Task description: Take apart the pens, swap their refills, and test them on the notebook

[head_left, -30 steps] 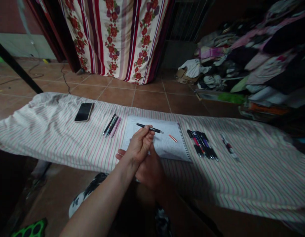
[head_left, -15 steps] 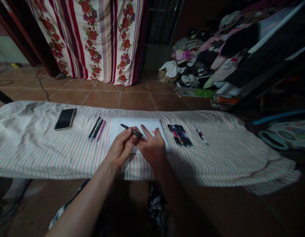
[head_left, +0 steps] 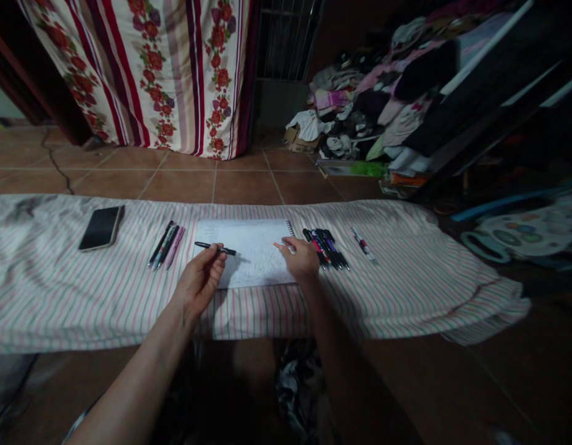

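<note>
Beyond a striped, cloth-covered desk (head_left: 406,290), tiled floor (head_left: 239,185), flowered curtain (head_left: 184,74) and heaped clothes (head_left: 353,97); near phone (head_left: 100,228) and lined-up pens (head_left: 167,248), a black pen (head_left: 228,251) pinched in the left hand (head_left: 199,281) above a spiral notebook (head_left: 249,235), and an orange piece (head_left: 277,245) at the right hand (head_left: 303,258), grip unclear.

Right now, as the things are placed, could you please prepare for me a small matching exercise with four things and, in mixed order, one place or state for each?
Things:
1. Phone
2. Notebook
3. Black pen above the notebook
4. Small orange piece

Places or states:
A. Pinched in the fingers of the left hand
B. Close to the fingertips of the right hand
C. Farthest left of the things lying on the striped cloth
D. White page showing, spiral along its right edge

Right pairs: 1-C, 2-D, 3-A, 4-B
</note>
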Demonstrator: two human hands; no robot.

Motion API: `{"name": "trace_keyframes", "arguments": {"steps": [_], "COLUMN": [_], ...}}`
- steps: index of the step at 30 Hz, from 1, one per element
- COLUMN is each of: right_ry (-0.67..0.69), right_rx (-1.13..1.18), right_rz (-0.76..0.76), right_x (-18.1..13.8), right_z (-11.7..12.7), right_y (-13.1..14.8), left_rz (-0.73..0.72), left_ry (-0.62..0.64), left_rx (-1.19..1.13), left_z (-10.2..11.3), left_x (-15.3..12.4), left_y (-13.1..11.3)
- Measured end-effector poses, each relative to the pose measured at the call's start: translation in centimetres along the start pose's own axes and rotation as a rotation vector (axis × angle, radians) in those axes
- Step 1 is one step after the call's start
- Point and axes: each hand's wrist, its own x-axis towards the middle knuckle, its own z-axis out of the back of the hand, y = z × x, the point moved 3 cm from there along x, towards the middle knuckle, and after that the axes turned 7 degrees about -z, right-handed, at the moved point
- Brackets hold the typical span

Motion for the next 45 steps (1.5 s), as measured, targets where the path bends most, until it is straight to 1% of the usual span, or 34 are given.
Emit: {"name": "trace_keyframes", "arguments": {"steps": [4,7,10,13,15,18,21,23,28,34,39,45], "right_ry": [0.032,0.015,-0.042,-0.024,0.053,0.208,0.325,0.380,0.490,0.485,0.494,0.505], "right_rx": [-0.166,-0.179,0.009,0.270,0.471,0.790,0.959,1.026,1.174,1.310,1.403,1.353], "right_rz": [-0.007,-0.012,-0.010,-0.086,-0.171,-0.259,-0.293,-0.313,-0.439,-0.548,-0.544,-0.503], "right_x": [-0.4,-0.6,-0.6,-0.4,-0.3,-0.5,-1.0,-1.4,-2.1,-2.5,-2.8,-3.0], "right_z": [-0.6,-0.9,-0.8,-1.1,-1.7,-2.5,-2.7,-2.6,-2.8,-3.2,-3.1,-3.0], "right_y": [0.3,0.3,0.4,0.5,0.8,1.8,3.2,3.9,5.0,5.4,6.0,6.4], "left_rz": [-0.005,-0.006,-0.010,-0.014,-0.014,-0.031,-0.055,-0.054,-0.054,-0.058,-0.035,-0.031], "left_ry": [-0.018,-0.035,-0.044,-0.052,-0.066,-0.076,-0.086,-0.113,-0.141,-0.161,-0.173,-0.174], "left_rx": [0.005,-0.003,-0.006,-0.011,-0.015,-0.012,-0.006,-0.009,-0.030,-0.055,-0.079,-0.084], "left_z": [0.0,0.2,0.4,0.7,0.9,1.2,1.5,1.6,1.5,1.3,1.1,0.9], "left_x": [0.0,0.1,0.3,0.6,0.8,1.3,1.7,1.9,2.2,2.5,2.4,2.3], "left_y": [0.0,-0.1,-0.2,-0.3,-0.5,-0.7,-0.8,-0.8,-0.5,0.0,0.4,0.7]}}
